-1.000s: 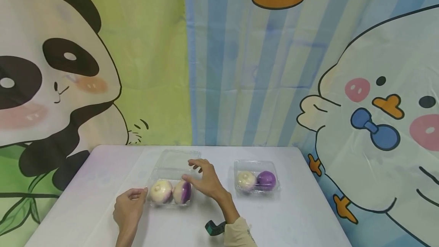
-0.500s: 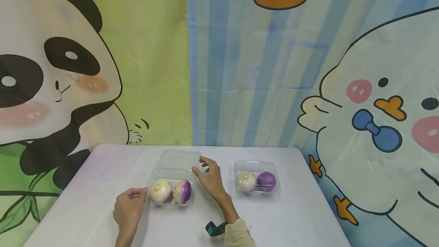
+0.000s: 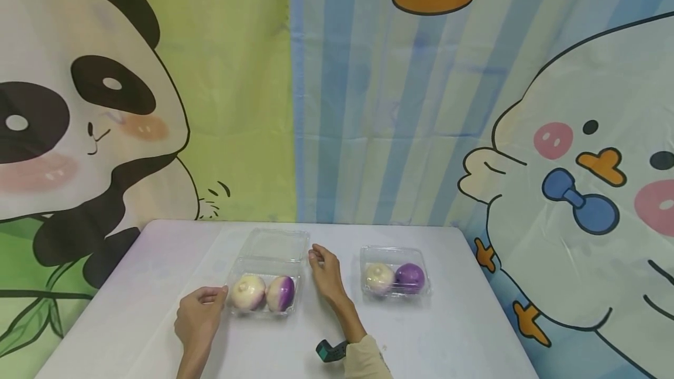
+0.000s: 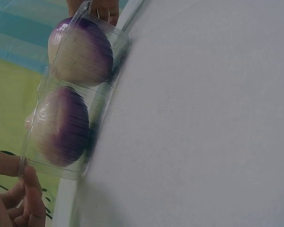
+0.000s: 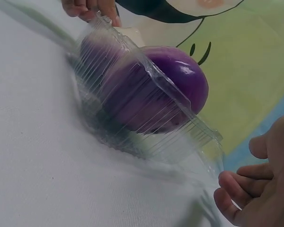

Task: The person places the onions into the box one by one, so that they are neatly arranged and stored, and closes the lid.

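Note:
A clear plastic clamshell box (image 3: 261,266) lies on the table with its lid (image 3: 278,244) folded back, away from the person. Side by side in its base sit two glossy white-and-purple vegetables that look like turnips, one mostly pale (image 3: 248,293), the other with a purple side (image 3: 281,294). At the box's left rim, the left hand (image 3: 200,316) pinches the edge between thumb and index finger, as the left wrist view also shows. By the box's right side, near the lid hinge, the right hand (image 3: 327,274) hovers with loosely bent fingers and nothing in its grasp.
To the right stands a second clear box (image 3: 396,250), holding a pale round vegetable (image 3: 379,278) and a purple one (image 3: 409,278). A black wrist strap (image 3: 332,351) hangs by the right sleeve. Behind the white table (image 3: 453,332) hangs a cartoon-printed curtain.
The right hand has drawn away from the purple-sided vegetable, rightward past the box's edge, and its fingers have come closer together. That vegetable now shows fully. The left hand stays at the rim.

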Demonstrator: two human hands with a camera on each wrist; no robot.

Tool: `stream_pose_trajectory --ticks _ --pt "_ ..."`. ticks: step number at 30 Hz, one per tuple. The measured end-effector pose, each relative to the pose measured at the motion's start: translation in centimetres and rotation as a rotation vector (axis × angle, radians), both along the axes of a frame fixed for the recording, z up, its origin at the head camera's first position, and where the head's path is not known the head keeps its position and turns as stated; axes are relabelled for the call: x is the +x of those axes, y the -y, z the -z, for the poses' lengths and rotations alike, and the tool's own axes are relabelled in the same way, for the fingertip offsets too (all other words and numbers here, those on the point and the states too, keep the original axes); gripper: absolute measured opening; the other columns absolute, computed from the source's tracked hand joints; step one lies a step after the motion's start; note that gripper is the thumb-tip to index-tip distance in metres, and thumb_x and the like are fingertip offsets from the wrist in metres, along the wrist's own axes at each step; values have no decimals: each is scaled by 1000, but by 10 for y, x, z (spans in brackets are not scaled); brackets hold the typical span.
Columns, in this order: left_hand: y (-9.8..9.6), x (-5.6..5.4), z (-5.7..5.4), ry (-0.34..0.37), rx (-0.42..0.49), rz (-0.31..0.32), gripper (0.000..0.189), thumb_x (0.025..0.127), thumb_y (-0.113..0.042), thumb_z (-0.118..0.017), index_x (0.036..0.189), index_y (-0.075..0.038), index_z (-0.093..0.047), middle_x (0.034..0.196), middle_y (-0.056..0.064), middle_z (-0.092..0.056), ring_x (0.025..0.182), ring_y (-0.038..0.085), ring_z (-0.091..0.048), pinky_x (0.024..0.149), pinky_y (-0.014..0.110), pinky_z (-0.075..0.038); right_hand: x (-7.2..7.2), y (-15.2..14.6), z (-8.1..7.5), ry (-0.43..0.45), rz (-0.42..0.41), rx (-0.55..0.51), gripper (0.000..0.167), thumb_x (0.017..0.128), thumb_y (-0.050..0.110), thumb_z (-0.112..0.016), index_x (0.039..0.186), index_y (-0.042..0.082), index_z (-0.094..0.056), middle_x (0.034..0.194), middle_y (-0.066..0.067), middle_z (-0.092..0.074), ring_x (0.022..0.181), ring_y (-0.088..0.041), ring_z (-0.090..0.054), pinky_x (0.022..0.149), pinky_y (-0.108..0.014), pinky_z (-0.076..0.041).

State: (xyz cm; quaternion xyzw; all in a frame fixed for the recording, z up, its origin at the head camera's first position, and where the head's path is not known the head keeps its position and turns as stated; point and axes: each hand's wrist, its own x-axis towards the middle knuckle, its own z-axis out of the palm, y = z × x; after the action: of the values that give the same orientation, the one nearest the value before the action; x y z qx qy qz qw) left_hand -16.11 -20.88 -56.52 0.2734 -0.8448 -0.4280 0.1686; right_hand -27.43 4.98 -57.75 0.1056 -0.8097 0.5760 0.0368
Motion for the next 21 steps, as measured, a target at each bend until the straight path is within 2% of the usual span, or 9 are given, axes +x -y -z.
stream_pose_trajectory --ticks 6,14,17,21 --pt "0 -2 3 4 5 -7 29 101 -24 -76 104 5 -77 85 22 -80 60 23 -68 56 27 -43 1 0 -1 17 -15 -25 45 113 17 -54 148 -11 -57 136 -27 -73 126 -41 -69 115 -58 -56" --pt "1 -1 2 9 7 1 29 101 -24 -75 103 5 -76 85 21 -80 59 22 -68 56 27 -43 2 0 -4 26 -26 -56 45 112 15 -54 149 -12 -56 137 -26 -73 127 -41 -69 114 -56 -57" --pt "1 0 2 11 5 3 29 101 -24 -75 103 6 -76 84 21 -80 59 22 -67 56 27 -43 3 0 -5 34 -26 -68 44 112 13 -54 149 -11 -56 138 -26 -73 127 -40 -68 111 -49 -59" --pt "0 -1 1 11 -1 2 29 101 -24 -75 103 5 -76 84 21 -80 59 22 -67 57 27 -43 3 0 -5 56 -24 -100 45 112 13 -54 150 -9 -55 141 -24 -72 128 -37 -67 105 -33 -61"
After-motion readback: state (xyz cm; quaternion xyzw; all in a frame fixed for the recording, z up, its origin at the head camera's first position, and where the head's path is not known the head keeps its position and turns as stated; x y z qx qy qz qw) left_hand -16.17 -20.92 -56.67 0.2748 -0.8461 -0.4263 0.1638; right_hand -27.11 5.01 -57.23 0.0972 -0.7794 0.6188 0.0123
